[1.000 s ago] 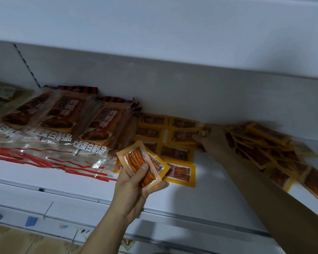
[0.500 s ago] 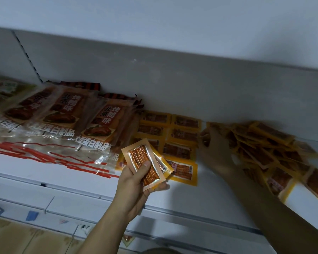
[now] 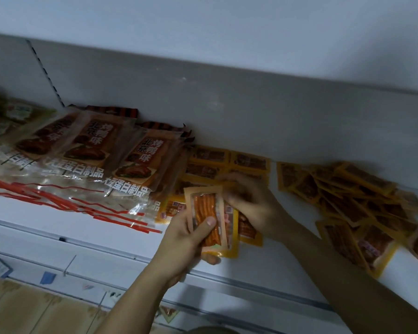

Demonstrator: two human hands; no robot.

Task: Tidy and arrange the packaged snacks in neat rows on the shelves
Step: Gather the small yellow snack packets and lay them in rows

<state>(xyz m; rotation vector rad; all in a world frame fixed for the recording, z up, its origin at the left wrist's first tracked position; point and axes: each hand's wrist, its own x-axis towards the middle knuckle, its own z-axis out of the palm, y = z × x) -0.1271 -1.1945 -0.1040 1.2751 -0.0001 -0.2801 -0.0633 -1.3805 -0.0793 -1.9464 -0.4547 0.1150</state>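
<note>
Left hand (image 3: 186,239) holds a small stack of snack packs (image 3: 209,218) over the shelf (image 3: 58,220); right hand (image 3: 253,203) pinches its far side. Some yellow packs (image 3: 229,162) already lie in rows. A messy pile (image 3: 362,201) on the right still needs sorting.

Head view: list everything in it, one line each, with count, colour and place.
Large snack bags: at least three, clear with brown labels and red streaks, overlapping on the shelf's left.
Greenish packets: count unclear, far left.
Arranged small packets: several, yellow-orange, in rows at the back centre.
Loose small packets: many, yellow-orange, heaped on the right.
Held packets: a few, orange, stacked in the left hand.
Shelf: one, white, across the frame.
Back panel: one, grey, behind the shelf.
Floor: tan, bottom left.
Left hand: gripping the stack.
Right hand: blurred, at the stack's right edge.
</note>
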